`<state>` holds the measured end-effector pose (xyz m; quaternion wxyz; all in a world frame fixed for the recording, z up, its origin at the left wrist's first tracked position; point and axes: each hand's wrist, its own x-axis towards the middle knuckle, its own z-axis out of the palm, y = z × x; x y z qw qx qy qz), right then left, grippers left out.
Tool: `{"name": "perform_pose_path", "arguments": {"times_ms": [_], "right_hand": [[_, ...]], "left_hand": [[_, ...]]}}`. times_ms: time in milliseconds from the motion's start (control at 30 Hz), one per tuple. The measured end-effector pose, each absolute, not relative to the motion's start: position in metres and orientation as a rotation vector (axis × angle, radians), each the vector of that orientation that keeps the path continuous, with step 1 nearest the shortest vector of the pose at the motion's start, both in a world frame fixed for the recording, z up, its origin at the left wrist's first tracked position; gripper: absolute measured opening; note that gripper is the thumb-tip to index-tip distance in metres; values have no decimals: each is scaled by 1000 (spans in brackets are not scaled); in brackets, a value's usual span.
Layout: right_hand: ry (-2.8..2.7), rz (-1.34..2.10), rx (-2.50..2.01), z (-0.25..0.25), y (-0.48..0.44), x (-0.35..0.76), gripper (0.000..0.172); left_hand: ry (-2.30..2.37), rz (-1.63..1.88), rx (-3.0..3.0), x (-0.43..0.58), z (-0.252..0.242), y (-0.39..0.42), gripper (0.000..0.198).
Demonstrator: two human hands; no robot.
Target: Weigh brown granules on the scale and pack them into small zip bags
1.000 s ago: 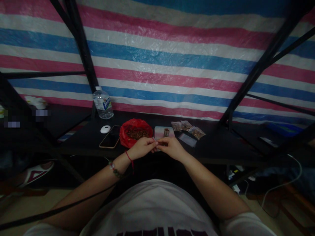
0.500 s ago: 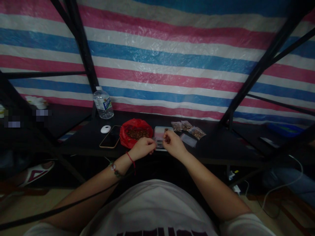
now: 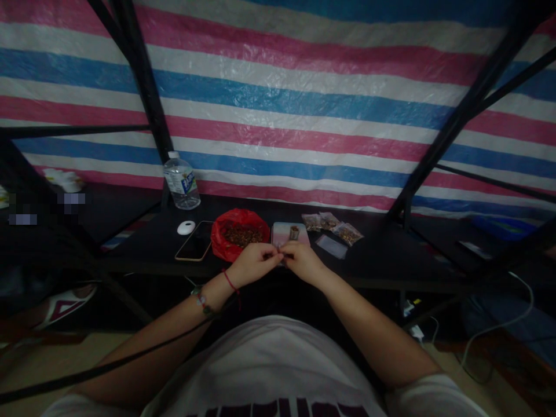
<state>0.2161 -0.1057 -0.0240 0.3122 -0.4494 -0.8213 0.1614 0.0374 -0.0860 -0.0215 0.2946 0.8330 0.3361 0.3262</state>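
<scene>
My left hand (image 3: 253,265) and my right hand (image 3: 302,260) meet at the front edge of a dark table (image 3: 377,260). Their fingertips pinch a small clear packet (image 3: 278,253) between them; its contents are too small to make out. Just behind the hands lies a small pink-topped scale (image 3: 284,232) with a little brown heap (image 3: 294,231) on it. A red plastic bag (image 3: 237,233) full of brown bits sits left of the scale. Three filled small clear packets (image 3: 332,226) lie to the right, with an empty flat one (image 3: 332,247) in front of them.
A phone (image 3: 195,241) lies face up left of the red bag, a white oval object (image 3: 186,227) beside it, and a water bottle (image 3: 181,181) behind. Black frame bars (image 3: 143,87) rise on both sides before a striped tarp. Cables (image 3: 495,327) trail on the floor at right.
Half a second ago my right hand was raised over the scale, apart from the left. It has come back down and both hands again pinch together at the table's front edge.
</scene>
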Motion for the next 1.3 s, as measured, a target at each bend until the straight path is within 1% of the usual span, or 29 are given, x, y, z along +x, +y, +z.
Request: {"name": "perform_pose_path", "arguments": {"times_ms": [67, 100, 133, 200, 267, 333, 400, 633, 667, 733, 800, 867, 967, 1033, 1067, 1167, 1300], "right_hand": [[-2026, 645, -1170, -25, -103, 219, 22], [-1929, 772, -1162, -26, -101, 221, 24], [-1826, 890, -1153, -26, -99, 224, 29], [-1649, 1050, -1117, -26, -97, 228, 36], [-1574, 1094, -1078, -25, -94, 232, 35], [-1578, 1071, -1063, -26, -91, 236, 29], [-1607, 1024, -1089, -28, -88, 240, 25], [-1796, 872, -1108, -35, -81, 249, 25], [-1806, 861, -1109, -35, -81, 248, 27], [-1809, 836, -1135, -36, -81, 246, 35], [-1823, 775, -1186, -36, -81, 244, 46], [-1870, 694, -1221, -36, -82, 241, 49], [-1977, 623, -1178, -37, -87, 234, 38], [-2049, 614, -1137, -38, -90, 228, 28], [-2078, 609, -1120, -38, -92, 225, 24], [-2118, 622, -1076, -38, -98, 215, 16], [-2018, 658, -1082, -37, -96, 213, 9]], "left_hand": [[965, 1120, 2201, 33, -19, -81, 23], [1002, 1236, 2137, 31, -19, -76, 25], [1017, 1297, 2043, 28, -19, -71, 31], [966, 1235, 1810, 22, -22, -60, 42], [870, 1076, 1618, 18, -26, -52, 48], [809, 990, 1522, 15, -28, -48, 50], [803, 990, 1495, 14, -30, -47, 50], [849, 1020, 1551, 13, -33, -43, 48], [866, 1025, 1597, 13, -33, -42, 48], [933, 1108, 1722, 13, -34, -41, 50], [1007, 1251, 1949, 12, -33, -43, 59], [985, 1281, 2296, 12, -31, -49, 70], [789, 981, 2738, 14, -29, -60, 86], [754, 822, 2827, 18, -31, -66, 90], [773, 778, 2833, 20, -32, -69, 90], [830, 725, 2793, 24, -35, -72, 78], [829, 762, 2733, 23, -33, -71, 58]]}}
